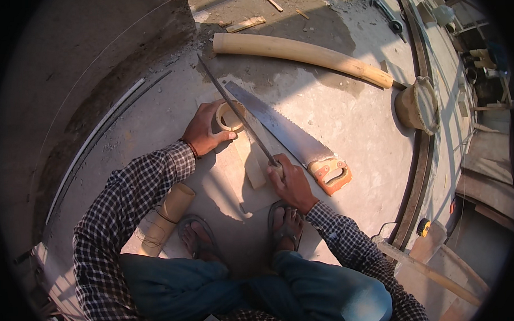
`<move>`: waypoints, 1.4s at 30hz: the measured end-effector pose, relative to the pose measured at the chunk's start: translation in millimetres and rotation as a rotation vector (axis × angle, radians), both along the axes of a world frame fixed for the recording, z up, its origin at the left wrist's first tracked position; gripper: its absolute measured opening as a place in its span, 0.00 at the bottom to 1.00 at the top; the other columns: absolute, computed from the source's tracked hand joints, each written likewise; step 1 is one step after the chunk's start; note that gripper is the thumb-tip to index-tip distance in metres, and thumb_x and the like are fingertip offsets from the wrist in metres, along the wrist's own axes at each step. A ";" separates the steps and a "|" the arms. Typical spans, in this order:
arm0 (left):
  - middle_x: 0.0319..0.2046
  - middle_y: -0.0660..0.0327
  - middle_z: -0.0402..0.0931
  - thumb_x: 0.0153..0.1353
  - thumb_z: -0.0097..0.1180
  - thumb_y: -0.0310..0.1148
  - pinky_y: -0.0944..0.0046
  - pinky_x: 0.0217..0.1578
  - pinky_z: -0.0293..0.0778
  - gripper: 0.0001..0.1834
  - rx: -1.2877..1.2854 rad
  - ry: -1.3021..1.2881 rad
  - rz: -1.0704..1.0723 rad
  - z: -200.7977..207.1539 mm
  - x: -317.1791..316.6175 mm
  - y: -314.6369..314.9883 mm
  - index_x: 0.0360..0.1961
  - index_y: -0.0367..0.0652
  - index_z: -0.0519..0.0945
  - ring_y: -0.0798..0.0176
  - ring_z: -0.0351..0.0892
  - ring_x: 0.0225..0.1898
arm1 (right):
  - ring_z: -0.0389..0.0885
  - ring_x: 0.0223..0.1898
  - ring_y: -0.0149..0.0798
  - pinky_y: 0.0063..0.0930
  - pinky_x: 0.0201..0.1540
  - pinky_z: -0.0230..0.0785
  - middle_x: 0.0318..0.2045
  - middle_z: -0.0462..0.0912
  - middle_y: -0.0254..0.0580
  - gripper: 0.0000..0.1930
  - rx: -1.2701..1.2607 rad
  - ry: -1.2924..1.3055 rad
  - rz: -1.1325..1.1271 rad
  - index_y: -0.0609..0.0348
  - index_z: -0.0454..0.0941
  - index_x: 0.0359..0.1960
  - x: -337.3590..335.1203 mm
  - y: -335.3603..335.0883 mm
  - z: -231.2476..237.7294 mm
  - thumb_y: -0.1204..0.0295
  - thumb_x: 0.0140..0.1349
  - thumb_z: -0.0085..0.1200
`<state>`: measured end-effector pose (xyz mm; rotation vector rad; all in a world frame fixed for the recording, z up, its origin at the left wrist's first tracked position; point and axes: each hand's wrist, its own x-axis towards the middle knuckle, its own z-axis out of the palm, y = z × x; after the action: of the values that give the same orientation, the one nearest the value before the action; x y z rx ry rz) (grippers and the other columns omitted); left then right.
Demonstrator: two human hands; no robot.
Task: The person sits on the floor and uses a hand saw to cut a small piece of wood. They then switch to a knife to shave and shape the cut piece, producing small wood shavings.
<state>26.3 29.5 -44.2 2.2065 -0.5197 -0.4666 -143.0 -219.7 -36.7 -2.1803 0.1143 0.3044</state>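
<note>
My left hand (204, 128) is closed round a short hollow bamboo tube (227, 127), its round end facing up. In my right hand (292, 185) is the near end of a long, thin, dark metal blade (226, 96); I cannot tell whether it is a knife or a file. The blade slants up and left across the tube's rim and appears to touch it. A handsaw (293, 134) with an orange-and-wood handle lies on the floor just right of the blade. Below the tube is a flat pale strip of wood (252, 166).
A thick bamboo pole (298, 54) lies across the far floor, near a dirty bucket (415, 107) at right. Another bamboo piece (179, 203), wrapped with thin wire, rests beside my left foot. Thin pipes (100, 132) run along the left wall. A yellow tape measure (423, 227) sits at lower right.
</note>
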 end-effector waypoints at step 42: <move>0.60 0.48 0.67 0.33 0.86 0.43 0.50 0.70 0.65 0.60 0.259 -0.143 0.044 -21.6 10.8 66.5 0.67 0.41 0.63 0.45 0.66 0.65 | 0.85 0.38 0.66 0.57 0.40 0.76 0.36 0.85 0.63 0.18 -0.177 -0.023 0.071 0.58 0.68 0.56 18.9 -2.0 -1.4 0.63 0.70 0.54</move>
<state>37.1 96.0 -65.8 2.5081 -0.5080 -0.3712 -124.1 -221.7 -38.2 -2.3660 0.0531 0.3193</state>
